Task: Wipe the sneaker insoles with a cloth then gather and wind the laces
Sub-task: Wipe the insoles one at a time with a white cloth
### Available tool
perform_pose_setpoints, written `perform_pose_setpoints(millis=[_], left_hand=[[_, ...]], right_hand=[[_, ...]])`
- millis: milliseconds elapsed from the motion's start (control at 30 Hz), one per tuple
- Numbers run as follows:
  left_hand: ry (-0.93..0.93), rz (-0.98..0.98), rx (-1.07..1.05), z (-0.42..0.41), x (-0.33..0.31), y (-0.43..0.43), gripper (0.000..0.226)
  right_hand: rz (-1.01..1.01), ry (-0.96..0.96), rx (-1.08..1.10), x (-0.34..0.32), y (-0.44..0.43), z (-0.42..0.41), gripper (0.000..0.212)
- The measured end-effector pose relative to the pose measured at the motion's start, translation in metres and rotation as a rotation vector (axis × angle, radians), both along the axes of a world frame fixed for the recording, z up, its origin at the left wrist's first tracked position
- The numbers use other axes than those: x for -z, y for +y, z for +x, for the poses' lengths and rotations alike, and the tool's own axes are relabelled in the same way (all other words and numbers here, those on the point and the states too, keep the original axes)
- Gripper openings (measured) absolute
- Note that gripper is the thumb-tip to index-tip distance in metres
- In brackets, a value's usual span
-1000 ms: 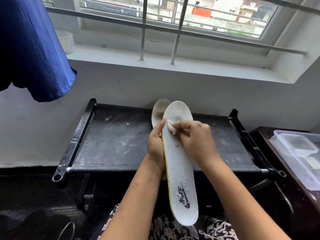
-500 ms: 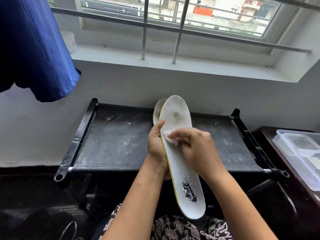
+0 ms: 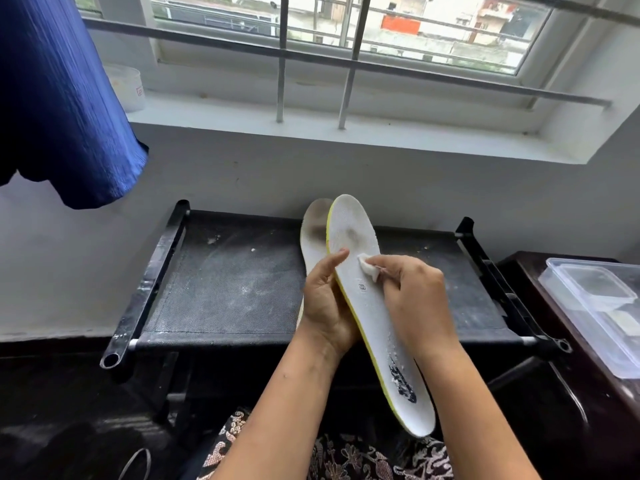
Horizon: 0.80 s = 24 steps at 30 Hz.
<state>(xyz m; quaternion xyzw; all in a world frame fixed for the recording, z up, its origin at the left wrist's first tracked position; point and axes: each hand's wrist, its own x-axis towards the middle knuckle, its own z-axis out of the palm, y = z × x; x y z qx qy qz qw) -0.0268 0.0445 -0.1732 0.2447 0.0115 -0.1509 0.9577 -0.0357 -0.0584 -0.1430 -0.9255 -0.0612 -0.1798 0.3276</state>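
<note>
Over the patterned lap (image 3: 346, 459), the white insole (image 3: 370, 317) slanted upward, its logo heel nearest. The left hand (image 3: 325, 306) gripped it at mid-length, thumb laid on its face, the other fingers hidden behind. The right hand (image 3: 412, 303) pinched a small white cloth (image 3: 367, 270) against its forefoot. A second insole (image 3: 313, 233) stood just behind, above the black rack (image 3: 225, 289).
</note>
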Motion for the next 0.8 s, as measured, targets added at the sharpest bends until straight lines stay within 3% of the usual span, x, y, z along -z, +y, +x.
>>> perform_pose_setpoints(millis=[233, 367, 433, 567, 667, 800], left_hand=[[0.074, 0.044, 0.071, 0.004, 0.002, -0.001, 0.074], [0.102, 0.091, 0.055, 0.006, 0.007, -0.001, 0.077], [0.093, 0.105, 0.074, 0.006, 0.007, -0.002, 0.074], [0.076, 0.167, 0.115, 0.005, 0.007, -0.008, 0.068], [0.065, 0.178, 0.078, 0.007, 0.011, -0.01, 0.071], [0.022, 0.133, 0.144, 0.01, 0.013, -0.008, 0.08]], right_hand=[[0.174, 0.08, -0.106, -0.024, -0.003, -0.011, 0.019], [0.059, 0.208, -0.254, -0.021, 0.005, -0.025, 0.022], [0.021, 0.155, -0.155, -0.012, 0.005, -0.021, 0.019], [-0.264, -0.1, 0.265, -0.01, -0.024, -0.002, 0.014], [-0.141, -0.165, 0.288, -0.017, -0.036, -0.002, 0.014], [0.121, 0.032, -0.056, -0.016, -0.009, -0.009, 0.013]])
